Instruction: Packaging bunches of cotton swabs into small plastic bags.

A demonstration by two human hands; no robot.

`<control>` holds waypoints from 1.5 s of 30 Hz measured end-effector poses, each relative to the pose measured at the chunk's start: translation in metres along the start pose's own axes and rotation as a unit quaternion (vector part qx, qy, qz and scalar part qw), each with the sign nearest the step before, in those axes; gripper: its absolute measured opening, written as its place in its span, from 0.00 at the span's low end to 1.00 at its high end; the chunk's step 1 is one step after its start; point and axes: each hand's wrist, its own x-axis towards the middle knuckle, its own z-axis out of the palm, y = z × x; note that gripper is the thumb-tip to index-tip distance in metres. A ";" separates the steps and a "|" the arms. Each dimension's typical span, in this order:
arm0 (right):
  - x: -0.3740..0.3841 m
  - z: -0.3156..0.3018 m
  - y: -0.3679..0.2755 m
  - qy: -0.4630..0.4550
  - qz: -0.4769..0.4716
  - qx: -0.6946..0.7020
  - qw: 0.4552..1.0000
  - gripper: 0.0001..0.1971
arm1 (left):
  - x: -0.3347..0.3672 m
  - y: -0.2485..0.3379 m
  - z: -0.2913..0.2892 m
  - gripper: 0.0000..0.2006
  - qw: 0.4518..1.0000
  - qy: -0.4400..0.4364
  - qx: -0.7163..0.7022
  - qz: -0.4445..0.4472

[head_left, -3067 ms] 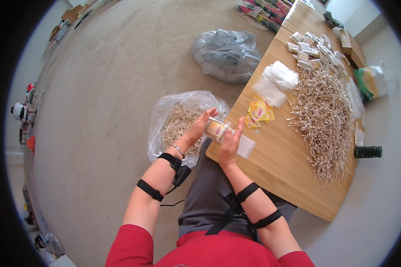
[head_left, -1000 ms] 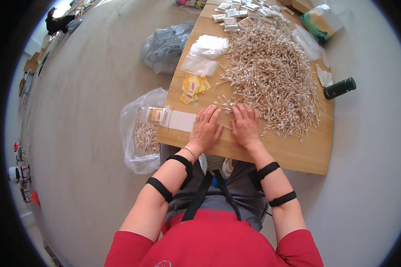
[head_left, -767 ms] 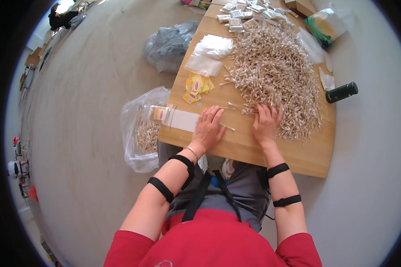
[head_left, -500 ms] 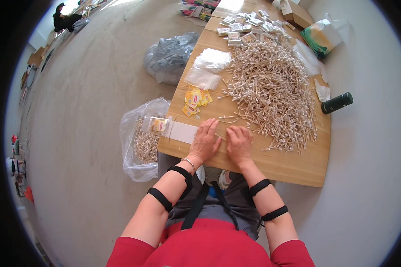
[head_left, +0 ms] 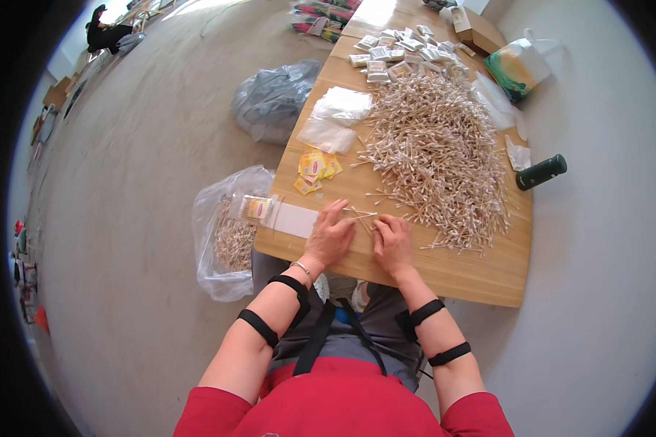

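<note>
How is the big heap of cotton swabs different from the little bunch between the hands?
The big heap has too many swabs to count, but the little bunch has just a few. The heap spreads wide, ahead and to the right; the bunch sits between the left hand and right hand. Both have thin sticks with white tips.
</note>
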 end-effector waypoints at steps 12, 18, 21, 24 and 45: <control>-0.020 -0.005 0.012 0.057 0.029 -0.049 0.997 0.17 | 0.024 0.010 0.002 0.16 0.999 -0.042 -0.004 -0.030; -0.020 0.007 0.013 0.118 0.069 -0.033 0.990 0.10 | 0.010 -0.004 0.013 0.06 0.999 -0.017 -0.041 -0.017; -0.022 0.007 0.011 0.133 0.104 -0.078 0.983 0.07 | -0.002 -0.003 0.008 0.05 0.999 -0.006 -0.049 -0.015; -0.019 0.006 0.013 0.152 0.107 -0.075 0.980 0.05 | -0.008 0.003 0.005 0.05 0.999 0.014 -0.051 -0.010; -0.005 0.007 -0.006 0.048 0.096 0.005 0.994 0.11 | -0.010 -0.002 -0.003 0.24 0.999 -0.013 -0.030 -0.014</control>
